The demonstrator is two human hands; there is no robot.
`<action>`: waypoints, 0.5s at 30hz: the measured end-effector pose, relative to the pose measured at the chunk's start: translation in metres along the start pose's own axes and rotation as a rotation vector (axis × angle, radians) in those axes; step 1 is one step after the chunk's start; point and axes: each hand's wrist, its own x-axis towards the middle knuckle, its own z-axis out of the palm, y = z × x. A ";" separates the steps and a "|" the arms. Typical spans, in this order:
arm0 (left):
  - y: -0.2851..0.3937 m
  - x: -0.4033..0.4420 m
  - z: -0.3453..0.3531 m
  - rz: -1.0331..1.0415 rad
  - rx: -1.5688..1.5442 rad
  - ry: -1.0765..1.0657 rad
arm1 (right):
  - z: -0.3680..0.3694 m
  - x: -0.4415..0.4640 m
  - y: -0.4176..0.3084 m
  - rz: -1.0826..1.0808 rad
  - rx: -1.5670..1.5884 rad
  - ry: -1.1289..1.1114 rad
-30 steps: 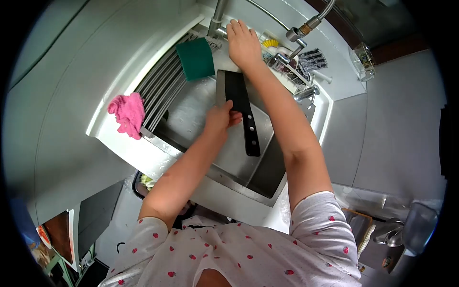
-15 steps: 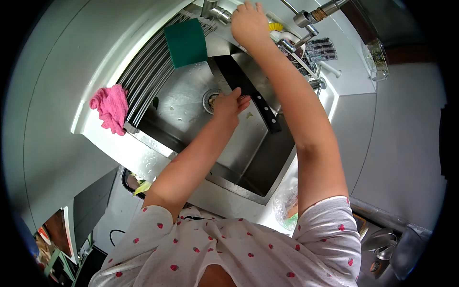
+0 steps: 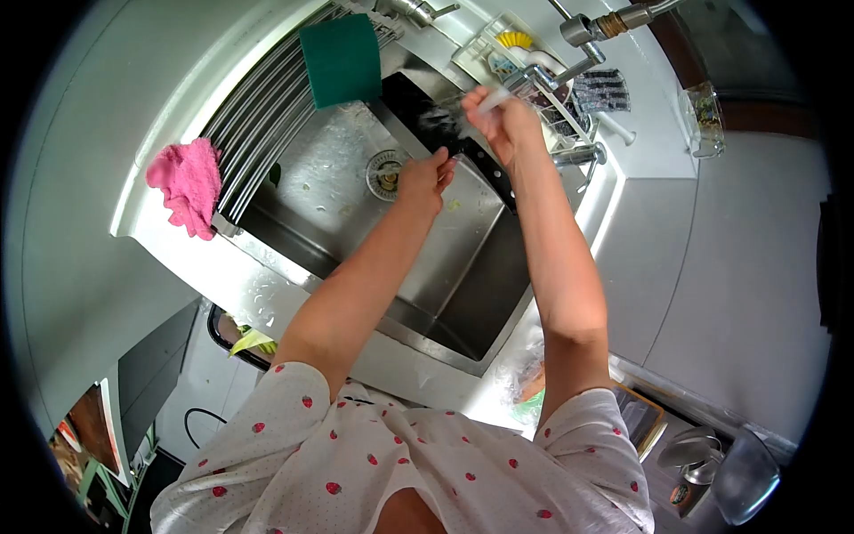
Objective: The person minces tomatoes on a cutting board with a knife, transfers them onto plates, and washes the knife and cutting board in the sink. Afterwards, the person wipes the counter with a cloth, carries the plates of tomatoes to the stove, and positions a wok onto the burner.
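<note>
A large knife (image 3: 411, 100) with a dark blade and a black riveted handle lies slantwise over the steel sink (image 3: 356, 178). My left hand (image 3: 427, 181) grips it near where blade and handle meet; the grip is partly hidden. Beside the spout of the faucet (image 3: 543, 78), my right hand (image 3: 505, 125) is held with its fingers loosely curled and apart around a white stream of water (image 3: 494, 100). Water splashes over the blade. Left of the knife is the drain (image 3: 386, 175), with small scraps in it.
A green board or sheet (image 3: 342, 60) rests on the metal roll-up rack (image 3: 285, 116), with a pink cloth (image 3: 189, 185) at the rack's near end. A caddy (image 3: 498, 55) with a yellow brush stands behind the sink. A lever tap (image 3: 414, 11) is at the back edge.
My right hand has come down from the lever tap to the spout. Water now runs onto the knife. My left hand keeps its grip, and the whole view has shifted slightly.
</note>
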 end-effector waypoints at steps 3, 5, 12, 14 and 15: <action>0.001 0.008 -0.005 0.008 0.042 0.013 | 0.005 0.000 -0.001 0.021 -0.181 -0.207; 0.004 0.008 -0.008 -0.013 0.058 0.014 | 0.005 -0.007 -0.002 -0.034 -0.600 -0.234; 0.007 -0.007 -0.013 -0.080 0.036 -0.201 | -0.030 -0.026 -0.012 0.240 -1.275 -0.408; 0.012 -0.011 -0.019 -0.120 0.293 -0.314 | -0.027 -0.036 -0.018 0.092 -1.290 -0.314; 0.017 -0.014 -0.022 -0.139 0.425 -0.373 | -0.025 -0.040 -0.022 0.017 -1.411 -0.283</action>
